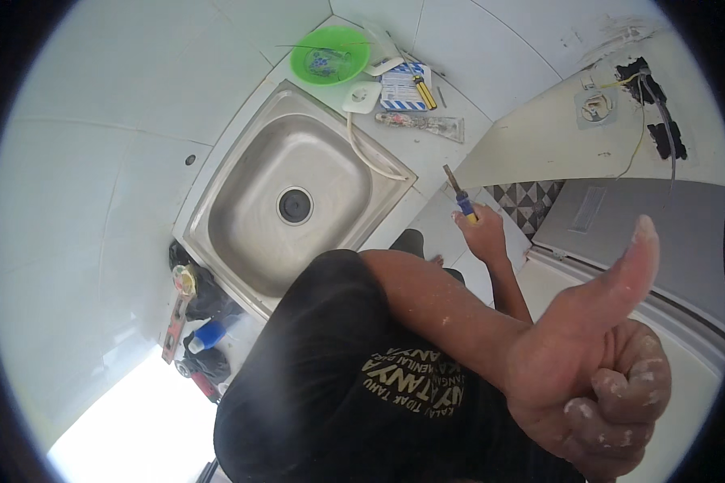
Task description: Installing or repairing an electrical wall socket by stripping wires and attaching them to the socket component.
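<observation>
My left hand [604, 362] is close to the camera at the lower right. Its thumb points up, its other fingers are curled into a fist, and white residue marks the skin. Nothing shows inside the fist. Beyond that forearm, my right hand [483, 232] grips a hand tool [465, 201] with a blue and yellow handle. The narrow, rusty-brown blade points up and away; whether it is a chisel or a screwdriver, I cannot tell. Left of my right hand lies a steel sink [242, 201] with a dark drain [295, 206].
Behind the sink stand a green basin [330, 40], a white socket [362, 97] with cable, a blue-white box [400, 90], a yellow-black screwdriver [423, 90] and a squeezed tube [435, 126]. Loose wires [659, 101] hang right. Left front are a red level [175, 326] and blue bottle [208, 335].
</observation>
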The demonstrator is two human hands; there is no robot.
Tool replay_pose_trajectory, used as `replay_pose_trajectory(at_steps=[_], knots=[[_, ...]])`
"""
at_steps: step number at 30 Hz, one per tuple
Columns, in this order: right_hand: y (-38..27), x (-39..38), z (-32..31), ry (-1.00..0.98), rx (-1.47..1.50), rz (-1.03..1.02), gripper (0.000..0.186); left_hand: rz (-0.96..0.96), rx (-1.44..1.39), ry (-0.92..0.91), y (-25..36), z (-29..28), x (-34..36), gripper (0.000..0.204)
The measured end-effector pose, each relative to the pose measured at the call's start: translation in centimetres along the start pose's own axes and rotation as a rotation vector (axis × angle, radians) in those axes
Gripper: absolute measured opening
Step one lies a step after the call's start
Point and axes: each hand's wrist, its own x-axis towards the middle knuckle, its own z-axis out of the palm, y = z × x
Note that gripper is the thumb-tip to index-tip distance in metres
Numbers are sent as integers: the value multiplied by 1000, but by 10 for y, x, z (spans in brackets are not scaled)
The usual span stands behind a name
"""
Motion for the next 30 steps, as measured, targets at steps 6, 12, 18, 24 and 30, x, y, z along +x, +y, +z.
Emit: replay_pose_trajectory(at_steps=[6,12,18,24,30], knots=[[23,-32,-10,148,-8,229,35,-89,-284,53,13,3,-1,83],[-9,-34,-17,62,83,468,34,-67,-286,22,21,1,-9,82],[4,-48,-10,193,120,424,34,-71,-341,113,19,12,-1,81],[6,-44,0,154,47,515,32,-52,-301,-67,28,-6,-7,80],[-5,-20,5,128,-49,343,32,-37,-202,59,28,17,-4,80]])
